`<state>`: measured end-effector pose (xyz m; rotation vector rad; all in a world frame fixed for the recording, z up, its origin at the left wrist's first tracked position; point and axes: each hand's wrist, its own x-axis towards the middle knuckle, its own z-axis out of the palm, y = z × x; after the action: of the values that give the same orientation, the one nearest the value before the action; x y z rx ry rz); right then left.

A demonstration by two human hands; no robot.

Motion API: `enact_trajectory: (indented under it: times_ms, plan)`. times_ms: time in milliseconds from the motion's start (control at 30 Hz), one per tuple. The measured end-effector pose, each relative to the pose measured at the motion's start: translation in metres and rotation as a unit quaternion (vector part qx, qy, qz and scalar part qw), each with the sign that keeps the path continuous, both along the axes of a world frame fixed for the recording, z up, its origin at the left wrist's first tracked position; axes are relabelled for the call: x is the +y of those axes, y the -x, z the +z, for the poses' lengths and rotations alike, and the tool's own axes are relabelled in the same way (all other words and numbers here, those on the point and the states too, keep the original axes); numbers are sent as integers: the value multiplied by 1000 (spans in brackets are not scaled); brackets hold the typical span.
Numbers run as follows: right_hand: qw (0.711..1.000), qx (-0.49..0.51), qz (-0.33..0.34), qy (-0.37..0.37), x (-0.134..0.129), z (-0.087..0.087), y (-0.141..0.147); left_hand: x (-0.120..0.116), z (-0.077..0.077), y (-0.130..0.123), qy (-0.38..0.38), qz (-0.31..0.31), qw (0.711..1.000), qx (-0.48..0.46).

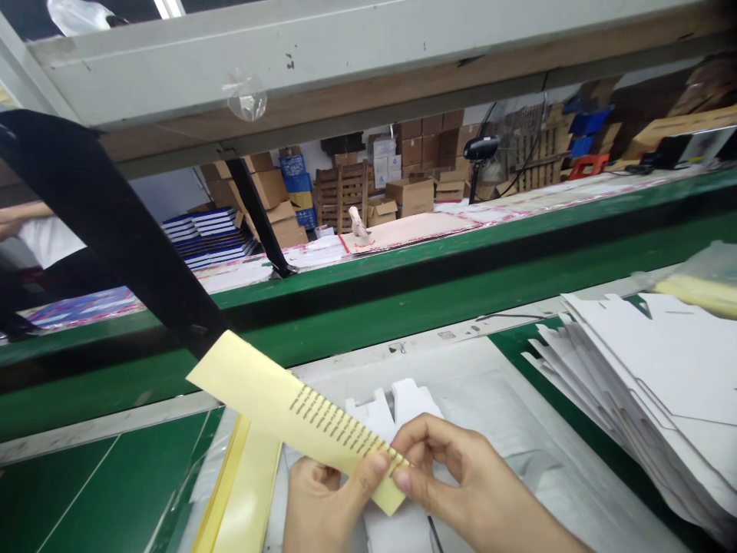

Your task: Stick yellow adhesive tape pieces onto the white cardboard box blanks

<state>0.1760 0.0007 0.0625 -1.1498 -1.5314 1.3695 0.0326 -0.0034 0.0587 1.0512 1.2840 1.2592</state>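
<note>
A long yellow label sheet slants across the middle of the view, with rows of small dark print on its nearer half. My left hand is closed around its near end, the thumb pressing on top. At the right edge of that end, my right hand pinches with thumb and forefinger; whether a label is between the fingertips is too small to tell. Beneath both hands lies a white folded carton, partly hidden. To the left is a stack of more yellow sheets.
Flat white cartons are piled at the right, near a plastic bag with yellow contents. A green ledge runs behind the work surface, with a black post at the left. An overhead grey beam spans the top. Cardboard boxes stand beyond.
</note>
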Motion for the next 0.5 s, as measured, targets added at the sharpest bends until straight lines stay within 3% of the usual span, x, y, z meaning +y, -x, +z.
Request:
enact_trajectory:
  times_ms: [133, 300, 500]
  plan:
    - [999, 9, 32, -4, 1, -1, -4, 0, -3, 0, 0, -7, 1000, 5]
    - [996, 32, 67, 53, 3, -5, -8, 0, -6, -1, 16, -35, 999, 0]
    - [999, -38, 24, 15, 6, -7, -7, 2, -8, -1, 21, -21, 1000, 9]
